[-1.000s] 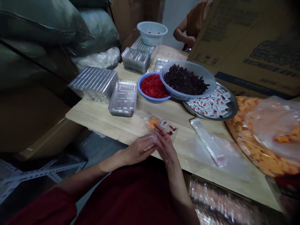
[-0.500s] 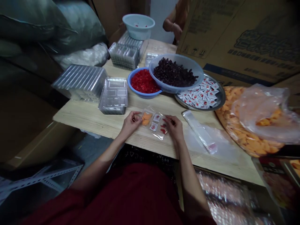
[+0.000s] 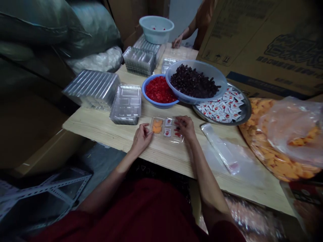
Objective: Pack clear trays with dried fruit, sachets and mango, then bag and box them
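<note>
A small clear plastic tray (image 3: 165, 129) lies flat on the wooden table (image 3: 106, 126) in front of me. It holds orange pieces at its left end, white sachets in the middle and red bits at the right. My left hand (image 3: 141, 137) grips the tray's left edge. My right hand (image 3: 185, 127) rests on its right end, fingers curled over the red bits.
Behind the tray stand a blue bowl of red pieces (image 3: 158, 91), a larger bowl of dark fruit (image 3: 195, 82) and a metal plate of sachets (image 3: 224, 107). Stacks of empty trays (image 3: 126, 104) sit left. A bag of orange pieces (image 3: 285, 141) and clear sleeves (image 3: 222, 149) lie right. Another person's hand (image 3: 177, 41) is at the far end.
My hands moved from the table's near edge onto the small tray, one at each end, and it now lies straighter. The far person's hand has come down to the table.
</note>
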`<state>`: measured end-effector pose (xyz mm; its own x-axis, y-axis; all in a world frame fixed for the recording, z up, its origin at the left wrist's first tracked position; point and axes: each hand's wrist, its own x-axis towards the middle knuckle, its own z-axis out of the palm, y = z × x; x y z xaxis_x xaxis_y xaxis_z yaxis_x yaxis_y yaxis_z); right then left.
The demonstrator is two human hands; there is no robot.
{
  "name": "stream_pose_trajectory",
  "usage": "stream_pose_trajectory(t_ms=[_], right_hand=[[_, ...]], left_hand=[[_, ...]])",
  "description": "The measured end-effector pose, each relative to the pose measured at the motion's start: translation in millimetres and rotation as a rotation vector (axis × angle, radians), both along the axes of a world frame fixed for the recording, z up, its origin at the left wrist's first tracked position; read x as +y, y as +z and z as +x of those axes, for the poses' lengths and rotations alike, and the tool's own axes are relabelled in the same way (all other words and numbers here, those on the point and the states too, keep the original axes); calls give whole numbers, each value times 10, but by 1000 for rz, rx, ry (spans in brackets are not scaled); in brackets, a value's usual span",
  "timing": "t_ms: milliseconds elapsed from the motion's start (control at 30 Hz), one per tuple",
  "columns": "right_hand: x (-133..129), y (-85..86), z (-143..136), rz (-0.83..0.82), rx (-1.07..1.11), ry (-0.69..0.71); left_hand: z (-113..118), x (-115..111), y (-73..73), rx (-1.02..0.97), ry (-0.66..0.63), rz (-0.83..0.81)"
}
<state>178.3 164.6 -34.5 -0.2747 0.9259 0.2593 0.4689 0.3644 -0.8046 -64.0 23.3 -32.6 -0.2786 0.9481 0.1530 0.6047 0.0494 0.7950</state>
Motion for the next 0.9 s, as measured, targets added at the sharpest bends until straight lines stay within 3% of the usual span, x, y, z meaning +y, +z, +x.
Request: stream_pose_trajectory(t_ms=[100,267,433,600,800,900], right_hand=[[123,-74,-100,-31,-23,26],[100,-138,-67,12,-4,16],[-445,-126,273,0,29,14],[-1006,-146,385,-2,67,-100],[-1077,-128,212,116,-136,-291],[-1187,-131,159,91,-168,-312]], left_hand=[[-9,15,12,173,-29,39],[3,86,17,169,-99,-15],[84,-36,86,200,-201,-40],[254,-90,81,193,-183,-11],[294,164,52,238,-144,-28],[197,247,106,185,-233,-131]])
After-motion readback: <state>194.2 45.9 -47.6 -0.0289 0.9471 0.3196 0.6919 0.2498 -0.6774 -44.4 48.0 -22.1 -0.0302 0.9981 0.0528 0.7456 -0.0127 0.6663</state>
